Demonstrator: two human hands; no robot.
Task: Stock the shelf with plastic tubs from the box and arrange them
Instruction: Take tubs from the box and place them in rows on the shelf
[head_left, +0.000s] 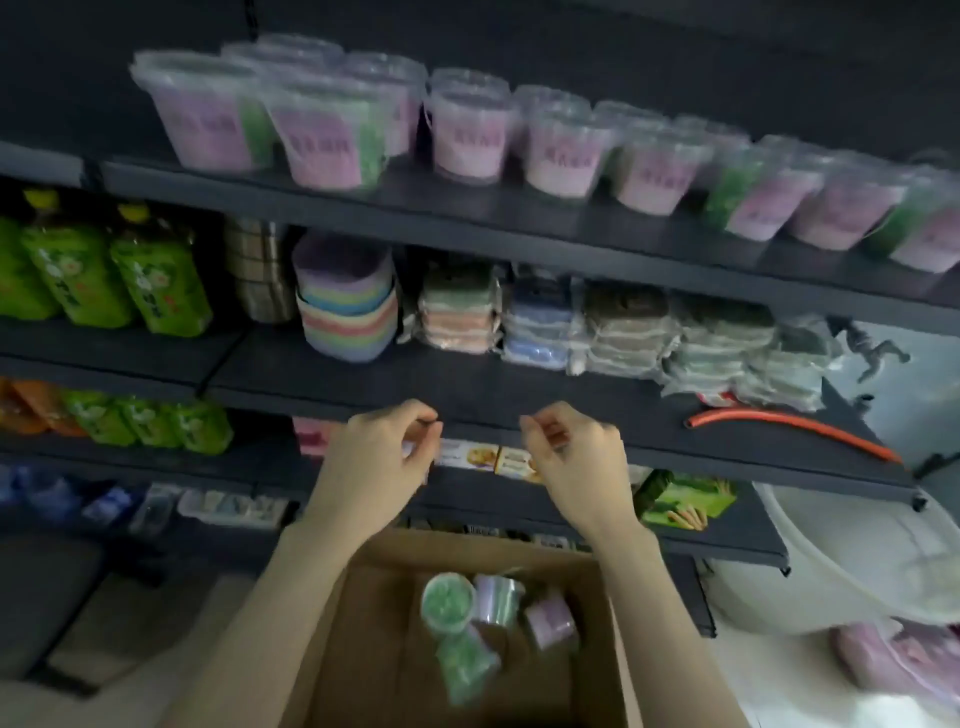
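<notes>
Left hand (371, 457): my fingers curl half closed, holding nothing, at the shelf (519, 400) front edge.
Right hand (579, 454): same curl, empty.
Box (358, 623): a few tubs (449, 603) inside.

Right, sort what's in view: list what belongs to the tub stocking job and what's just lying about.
Job:
plastic tubs on the top shelf
tubs in the box
cardboard box
left hand and right hand, both empty

Lying about:
green drink bottles
stacked coloured bowls
wrapped sponge packs
orange hose
</notes>
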